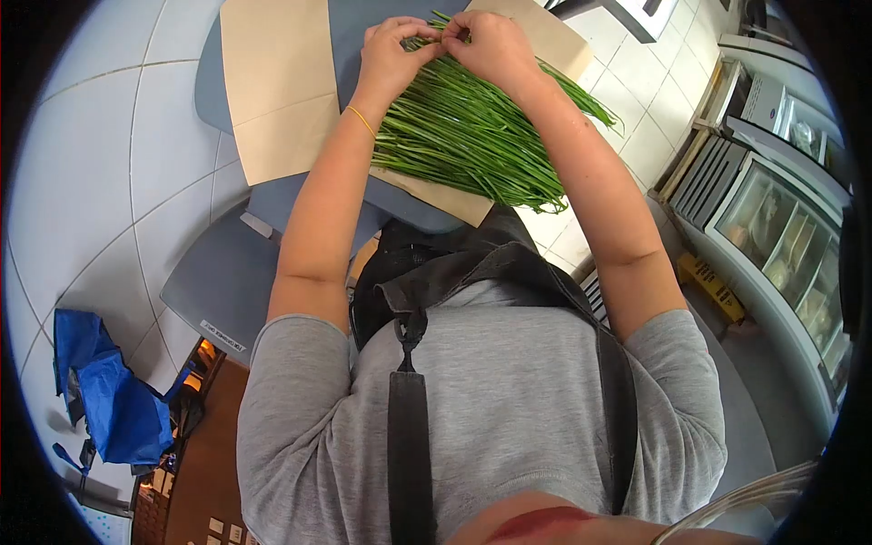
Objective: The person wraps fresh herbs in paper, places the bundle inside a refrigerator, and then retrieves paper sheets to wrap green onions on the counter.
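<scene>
A wide pile of long green stalks (468, 136) lies on brown paper over a grey seat. Over the pile's far end, my left hand (393, 56) pinches the stalks with thumb and fingers, a thin yellow band round its wrist. Close beside it, my right hand (486, 45) has its thumb and index finger pressed together at the same stalks. The fingertips of both hands nearly meet. Whatever fine piece lies between them is too small to tell. Another sheet of brown paper (280, 91) lies to the left of the pile.
Grey chair parts (222, 282) stand at the left, near a blue bag (113, 391) by the tiled wall. At the right is a glass-topped display cooler (786, 245), with a yellow box (711, 286) beside it. White floor tiles show beyond the stalks.
</scene>
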The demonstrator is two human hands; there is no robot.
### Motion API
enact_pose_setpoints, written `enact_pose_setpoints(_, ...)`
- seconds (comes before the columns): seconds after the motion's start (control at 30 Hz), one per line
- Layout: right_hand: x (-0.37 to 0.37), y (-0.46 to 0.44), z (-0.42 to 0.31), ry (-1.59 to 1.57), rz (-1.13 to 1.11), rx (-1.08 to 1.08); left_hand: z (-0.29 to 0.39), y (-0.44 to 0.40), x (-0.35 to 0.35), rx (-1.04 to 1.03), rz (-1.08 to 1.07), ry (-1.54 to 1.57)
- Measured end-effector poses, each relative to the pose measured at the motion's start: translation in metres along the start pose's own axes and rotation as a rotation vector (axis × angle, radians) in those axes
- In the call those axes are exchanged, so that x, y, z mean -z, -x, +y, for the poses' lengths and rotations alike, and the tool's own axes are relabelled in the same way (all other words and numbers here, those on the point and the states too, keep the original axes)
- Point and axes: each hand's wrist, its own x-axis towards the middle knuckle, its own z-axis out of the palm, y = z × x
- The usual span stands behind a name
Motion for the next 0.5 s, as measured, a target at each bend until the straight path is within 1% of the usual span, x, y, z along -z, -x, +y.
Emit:
enact_pose_setpoints(0.13,0.004,-0.004,-0.004,0.01,-0.05,0.01,-0.002,0.003,0.0,0.045,-0.012,-0.062)
enact_pose_setpoints(0.23,0.003,-0.009,-0.001,-0.076,-0.059,-0.039,0.001,0.004,-0.003,0.057,-0.007,-0.14)
enact_pose_setpoints(0.3,0.008,-0.012,0.001,-0.217,-0.023,-0.051,0.002,0.005,-0.003,0.047,0.007,-0.192)
enact_pose_setpoints(0.33,0.018,-0.014,-0.005,-0.289,-0.005,-0.057,0.003,0.008,-0.002,0.039,0.015,-0.209)
enact_pose_setpoints(0.37,0.032,-0.015,-0.01,-0.294,0.007,-0.04,0.005,0.01,0.0,0.031,0.022,-0.227)
enact_pose_setpoints(0.43,0.085,-0.012,-0.037,-0.303,0.036,-0.008,-0.002,0.013,0.0,0.047,0.013,-0.197)
enact_pose_setpoints(0.47,0.091,-0.027,-0.023,-0.31,0.123,0.122,-0.005,0.015,0.001,0.054,0.007,-0.181)
enact_pose_setpoints(0.5,0.113,-0.034,-0.036,-0.413,0.155,0.041,-0.005,0.016,0.002,0.052,0.014,-0.181)
